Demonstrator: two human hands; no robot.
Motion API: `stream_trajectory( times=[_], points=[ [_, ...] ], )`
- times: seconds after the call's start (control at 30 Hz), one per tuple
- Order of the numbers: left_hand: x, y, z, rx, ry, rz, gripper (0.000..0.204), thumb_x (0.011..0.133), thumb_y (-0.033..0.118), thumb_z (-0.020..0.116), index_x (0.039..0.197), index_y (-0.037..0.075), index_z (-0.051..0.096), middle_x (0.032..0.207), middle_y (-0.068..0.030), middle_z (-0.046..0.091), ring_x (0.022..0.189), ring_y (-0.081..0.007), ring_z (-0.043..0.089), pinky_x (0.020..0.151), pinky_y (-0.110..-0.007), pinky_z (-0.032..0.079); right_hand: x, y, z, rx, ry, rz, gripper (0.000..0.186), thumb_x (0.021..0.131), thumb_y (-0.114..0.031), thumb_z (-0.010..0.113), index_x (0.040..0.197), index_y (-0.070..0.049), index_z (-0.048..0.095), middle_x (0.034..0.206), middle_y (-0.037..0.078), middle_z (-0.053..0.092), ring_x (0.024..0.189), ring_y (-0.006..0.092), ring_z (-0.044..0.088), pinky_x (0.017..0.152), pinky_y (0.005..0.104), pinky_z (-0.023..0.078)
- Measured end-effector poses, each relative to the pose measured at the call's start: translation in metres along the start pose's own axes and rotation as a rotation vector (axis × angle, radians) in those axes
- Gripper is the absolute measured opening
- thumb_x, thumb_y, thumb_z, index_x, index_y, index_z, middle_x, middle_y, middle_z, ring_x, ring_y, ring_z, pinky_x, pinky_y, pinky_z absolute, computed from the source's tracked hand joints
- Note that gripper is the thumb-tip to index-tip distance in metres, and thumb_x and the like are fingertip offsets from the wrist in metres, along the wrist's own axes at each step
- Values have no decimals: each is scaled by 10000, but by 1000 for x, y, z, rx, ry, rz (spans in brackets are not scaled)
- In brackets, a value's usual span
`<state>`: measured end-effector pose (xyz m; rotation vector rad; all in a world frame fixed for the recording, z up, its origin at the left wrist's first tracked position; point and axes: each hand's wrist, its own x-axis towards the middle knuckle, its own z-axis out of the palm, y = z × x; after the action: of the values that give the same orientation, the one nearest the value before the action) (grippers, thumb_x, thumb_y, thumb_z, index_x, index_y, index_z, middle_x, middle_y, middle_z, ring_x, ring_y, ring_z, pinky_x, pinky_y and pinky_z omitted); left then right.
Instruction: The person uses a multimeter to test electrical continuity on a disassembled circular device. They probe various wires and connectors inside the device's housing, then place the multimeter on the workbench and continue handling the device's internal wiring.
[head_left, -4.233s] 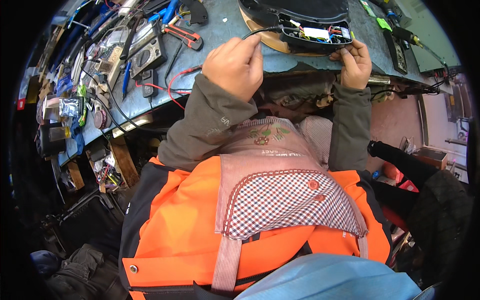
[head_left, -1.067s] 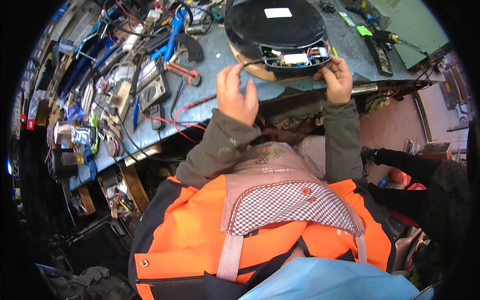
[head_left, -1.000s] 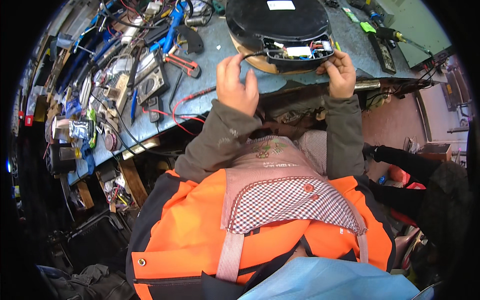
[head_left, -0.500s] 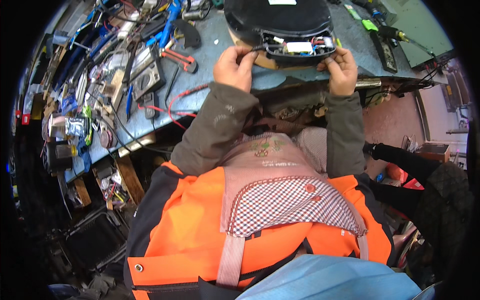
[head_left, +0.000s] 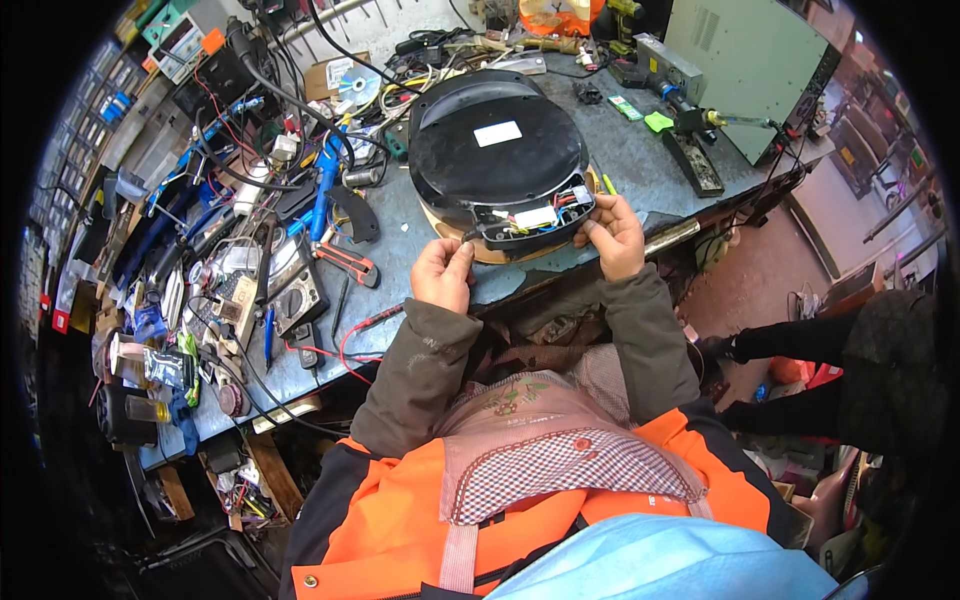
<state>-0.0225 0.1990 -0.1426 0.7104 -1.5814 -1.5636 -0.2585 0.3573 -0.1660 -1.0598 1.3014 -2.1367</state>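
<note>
A black oval housing [head_left: 490, 155] lies on a tan round board [head_left: 440, 222] near the bench's front edge. Its near end is an uncovered compartment [head_left: 545, 230] with coloured wires, connectors and a white-labelled block inside. At the compartment's left corner, my left hand [head_left: 443, 272] pinches a short black cable [head_left: 471, 237] coming off the housing. My right hand [head_left: 613, 238] grips the compartment's right corner, thumb in front and fingers behind the rim. Part of what lies under my right fingers is hidden.
Tools crowd the bench's left side, among them a multimeter [head_left: 298, 298] with red leads and a red-black utility knife [head_left: 347, 265]. A soldering iron [head_left: 725, 118] rests at the right by a large pale metal case [head_left: 745, 75]. Another person's legs [head_left: 800, 350] show at right.
The head view has swung upward, showing more of the bench's back and the whole housing. Both hands keep their places at the compartment's two corners.
</note>
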Motion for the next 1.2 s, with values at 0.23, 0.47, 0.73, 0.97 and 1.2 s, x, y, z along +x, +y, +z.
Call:
stream_trajectory(
  times=[0.23, 0.47, 0.73, 0.97, 1.2],
  points=[
    [2, 5, -4, -124, -39, -156, 163, 1040, 187, 720, 997, 31, 701, 825, -3, 676, 622, -79, 560, 567, -257, 482, -1, -1, 0, 12, 9, -1, 322, 1002, 98, 554, 1316, 29, 531, 1005, 77, 657, 848, 146, 659, 768, 311, 577],
    [7, 10, -10, -186, -103, -284, 201, 1043, 211, 708, 962, 28, 694, 807, -25, 683, 566, -91, 538, 521, -267, 469, -1, 2, -3, 9, -7, 7, 343, 1003, 74, 547, 1344, 47, 524, 1065, 103, 684, 860, 156, 674, 784, 311, 578],
    [6, 20, -9, -284, -108, -372, 202, 1045, 206, 704, 958, 24, 687, 777, -26, 665, 540, -102, 543, 484, -270, 448, -1, 3, -3, 2, -8, 2, 349, 1000, 71, 550, 1348, 45, 525, 1061, 108, 682, 854, 163, 677, 770, 320, 574],
    [2, 21, -16, 38, -133, -79, 264, 1030, 255, 740, 1152, 21, 752, 868, 44, 662, 739, -42, 514, 659, -237, 402, 1, 0, 0, -76, -3, -38, 320, 1010, 74, 547, 1329, 58, 550, 1005, 117, 686, 814, 180, 678, 754, 326, 575],
    [18, 14, -49, 90, -359, -215, 275, 1076, 263, 665, 1102, 6, 760, 815, 21, 678, 703, -57, 524, 643, -238, 413, 1, 4, -5, -29, -10, -32, 353, 1023, 75, 552, 1376, 86, 532, 1061, 134, 708, 867, 178, 691, 800, 332, 591]
  ],
)
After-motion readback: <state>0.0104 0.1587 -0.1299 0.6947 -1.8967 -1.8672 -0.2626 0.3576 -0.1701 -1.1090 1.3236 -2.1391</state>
